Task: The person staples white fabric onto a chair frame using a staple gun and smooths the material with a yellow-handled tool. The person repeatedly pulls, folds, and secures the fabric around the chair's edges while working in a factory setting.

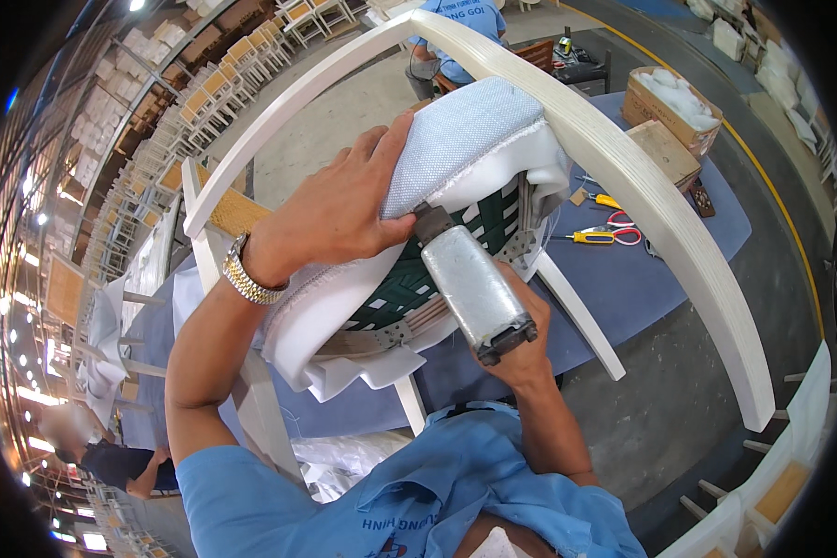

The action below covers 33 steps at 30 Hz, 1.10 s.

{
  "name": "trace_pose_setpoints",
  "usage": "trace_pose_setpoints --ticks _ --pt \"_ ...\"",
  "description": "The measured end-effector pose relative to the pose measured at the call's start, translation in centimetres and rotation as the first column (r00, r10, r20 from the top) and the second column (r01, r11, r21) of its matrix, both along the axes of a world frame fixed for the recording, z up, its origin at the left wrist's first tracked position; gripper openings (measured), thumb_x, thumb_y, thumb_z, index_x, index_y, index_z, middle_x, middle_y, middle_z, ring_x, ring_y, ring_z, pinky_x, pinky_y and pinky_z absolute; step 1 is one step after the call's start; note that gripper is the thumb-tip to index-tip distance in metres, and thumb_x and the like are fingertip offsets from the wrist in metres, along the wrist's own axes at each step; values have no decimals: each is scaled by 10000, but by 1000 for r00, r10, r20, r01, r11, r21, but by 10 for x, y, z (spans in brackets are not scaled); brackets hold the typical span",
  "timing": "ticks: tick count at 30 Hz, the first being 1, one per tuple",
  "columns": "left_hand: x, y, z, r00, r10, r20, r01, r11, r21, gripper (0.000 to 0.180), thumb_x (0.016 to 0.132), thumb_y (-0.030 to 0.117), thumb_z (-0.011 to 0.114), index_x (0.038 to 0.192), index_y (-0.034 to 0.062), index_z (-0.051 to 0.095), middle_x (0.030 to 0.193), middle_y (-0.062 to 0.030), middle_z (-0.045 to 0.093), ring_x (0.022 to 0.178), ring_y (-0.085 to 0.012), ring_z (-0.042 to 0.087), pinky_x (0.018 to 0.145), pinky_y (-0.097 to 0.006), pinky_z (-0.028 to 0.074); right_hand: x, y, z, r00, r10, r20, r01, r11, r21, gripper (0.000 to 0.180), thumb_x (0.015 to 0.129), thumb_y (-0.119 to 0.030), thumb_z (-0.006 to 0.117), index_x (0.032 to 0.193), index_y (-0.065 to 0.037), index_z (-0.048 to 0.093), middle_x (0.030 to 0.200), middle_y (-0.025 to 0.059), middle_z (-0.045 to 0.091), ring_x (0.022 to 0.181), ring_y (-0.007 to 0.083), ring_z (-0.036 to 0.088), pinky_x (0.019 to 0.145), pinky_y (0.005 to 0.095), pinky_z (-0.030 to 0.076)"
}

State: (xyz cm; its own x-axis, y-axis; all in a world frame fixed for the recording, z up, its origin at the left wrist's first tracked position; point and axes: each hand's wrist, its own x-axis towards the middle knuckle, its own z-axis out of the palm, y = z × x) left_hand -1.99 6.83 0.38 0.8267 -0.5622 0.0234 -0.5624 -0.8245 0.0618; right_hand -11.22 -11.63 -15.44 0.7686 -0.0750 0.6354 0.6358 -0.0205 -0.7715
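Note:
An upturned chair with a pale wooden frame [660, 177] lies in front of me. Its padded seat [470, 139] has light grey-blue woven fabric, and white lining [288, 339] hangs loose around the edge. Dark green webbing [395, 313] crosses the underside. My left hand [344, 200] grips the padded edge, fingers over the fabric and thumb close to the tool's nose. In my right hand [528, 330] is a silver staple gun [470, 284], its nose against the seat's fabric edge. The staple gun hides most of that hand's fingers.
On the blue-grey covered table [721, 237] lie yellow-handled tools [593, 237] and red-handled scissors [628, 234]. A cardboard box [637, 93] with white stuffing stands at the far right. One person [460, 42] sits beyond the chair; another [112, 456] is at the left. Rows of chairs [214, 88] stand far left.

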Motion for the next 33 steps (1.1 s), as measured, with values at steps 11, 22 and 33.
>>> trace_pose_setpoints --ticks 11,22,33 --pt "-6 -2 -5 995 -33 90 29 998 54 1050 807 252 764 1595 58 98 1506 -315 351 1352 -481 427 1116 -499 391 0 3 2 998 -51 38 54 995 -88 612 748 -114 813 1300 26 590 1165 194 687 1021 319 704 869 371 564" --pt "-8 -6 -4 998 -6 69 2 999 49 1126 721 107 790 1599 79 86 1533 -317 316 1373 -499 395 1144 -506 367 -2 6 0 999 -7 38 11 995 -96 616 736 -120 808 1290 42 591 1187 217 670 1038 349 691 906 375 551" --pt "-11 34 24 950 -294 -102 231 886 -403 812 958 490 620 1581 85 292 1641 -142 274 1512 -313 264 1219 -463 220 8 0 -28 970 -230 -77 226 972 -59 263 860 -41 710 1094 57 640 935 130 689 812 219 686 751 338 552"
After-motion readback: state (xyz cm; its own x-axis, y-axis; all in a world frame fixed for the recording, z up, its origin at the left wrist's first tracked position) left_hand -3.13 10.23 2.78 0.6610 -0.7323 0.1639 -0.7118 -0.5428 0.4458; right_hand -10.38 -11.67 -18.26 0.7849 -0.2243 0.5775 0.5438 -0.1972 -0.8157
